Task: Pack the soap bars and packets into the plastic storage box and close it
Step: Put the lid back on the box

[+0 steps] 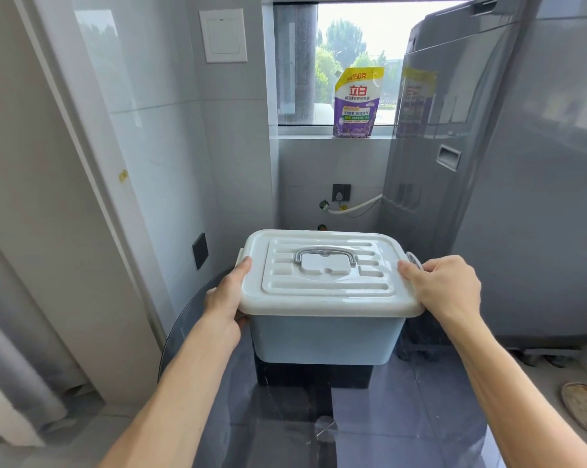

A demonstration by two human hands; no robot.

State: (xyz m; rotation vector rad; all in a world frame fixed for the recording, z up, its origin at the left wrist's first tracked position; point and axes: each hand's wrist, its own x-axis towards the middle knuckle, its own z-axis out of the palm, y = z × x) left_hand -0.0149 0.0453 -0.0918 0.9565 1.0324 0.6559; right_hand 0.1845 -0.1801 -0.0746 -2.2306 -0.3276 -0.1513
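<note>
both hands [229,298] clasp the pale blue box [326,339], white lid [326,275] on.

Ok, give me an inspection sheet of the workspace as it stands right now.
Surface: dark glass tabletop, bare around the box.
Job's things: plastic storage box on a black block; white lid on, grey handle folded flat; soap not visible.
Clutter: round plate at right edge.
Grippers: left hand and right hand grip the lid's sides.
Cables: white hose from wall to washing machine.
Surroundings: detergent pouch on windowsill; tiled walls.
</note>
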